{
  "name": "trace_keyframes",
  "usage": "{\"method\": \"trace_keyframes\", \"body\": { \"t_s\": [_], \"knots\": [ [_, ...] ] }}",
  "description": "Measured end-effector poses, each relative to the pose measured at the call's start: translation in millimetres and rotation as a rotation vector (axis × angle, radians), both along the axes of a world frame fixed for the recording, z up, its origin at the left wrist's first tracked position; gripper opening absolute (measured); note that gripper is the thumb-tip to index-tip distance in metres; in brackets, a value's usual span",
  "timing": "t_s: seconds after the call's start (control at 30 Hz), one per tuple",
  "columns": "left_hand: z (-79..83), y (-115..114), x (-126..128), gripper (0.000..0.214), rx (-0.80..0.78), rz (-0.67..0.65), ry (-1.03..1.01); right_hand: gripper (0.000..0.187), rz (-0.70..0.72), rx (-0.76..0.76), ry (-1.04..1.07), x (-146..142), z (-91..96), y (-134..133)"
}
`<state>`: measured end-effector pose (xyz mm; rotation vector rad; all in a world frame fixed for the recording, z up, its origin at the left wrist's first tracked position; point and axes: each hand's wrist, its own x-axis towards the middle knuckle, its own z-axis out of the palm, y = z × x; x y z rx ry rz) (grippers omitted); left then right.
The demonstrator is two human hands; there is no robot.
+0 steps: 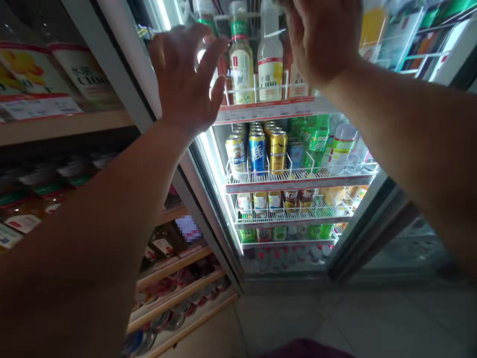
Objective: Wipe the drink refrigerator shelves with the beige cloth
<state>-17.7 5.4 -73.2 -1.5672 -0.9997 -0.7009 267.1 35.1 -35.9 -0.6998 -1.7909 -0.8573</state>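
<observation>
Both my hands reach up to the top shelf [268,110] of an open drinks fridge. My left hand [186,79] has its fingers stretched and slightly apart, close to a bottle at the shelf's left end that it largely hides; I cannot tell if it touches it. My right hand [322,37] shows its back, fingers curled forward over the bottles and hidden at the frame's top. Between the hands stand a pale green-capped bottle [241,59] and a white bottle with a yellow label [270,57].
Below are wire shelves with beer cans [257,151], green bottles [315,139] and small cartons [261,201]. The fridge's glass door [395,228] hangs open at right. Wooden shelves [175,266] with bottles and cans run along the left. Pale floor tiles lie below.
</observation>
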Motion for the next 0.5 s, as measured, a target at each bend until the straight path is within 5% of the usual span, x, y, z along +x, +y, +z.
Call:
{"method": "trace_keyframes", "body": {
  "t_s": [0.1,0.2,0.4,0.5],
  "knots": [
    [32.3,8.1,20.5,0.060,0.163,0.081,-0.169,0.048,-0.064,0.231,-0.074,-1.4,-6.1,6.3],
    [48.7,25.5,28.4,0.064,0.202,0.013,-0.157,0.045,-0.087,0.219,-0.077,-3.0,-8.7,6.0],
    [45.3,31.2,27.0,0.071,0.109,-0.257,-0.212,0.044,-0.082,0.198,-0.461,29.7,22.9,5.4],
    [43.7,15.4,33.4,0.069,0.017,-0.284,-0.284,0.039,-0.055,0.252,-0.145,50.6,50.7,16.7]
  ]
}}
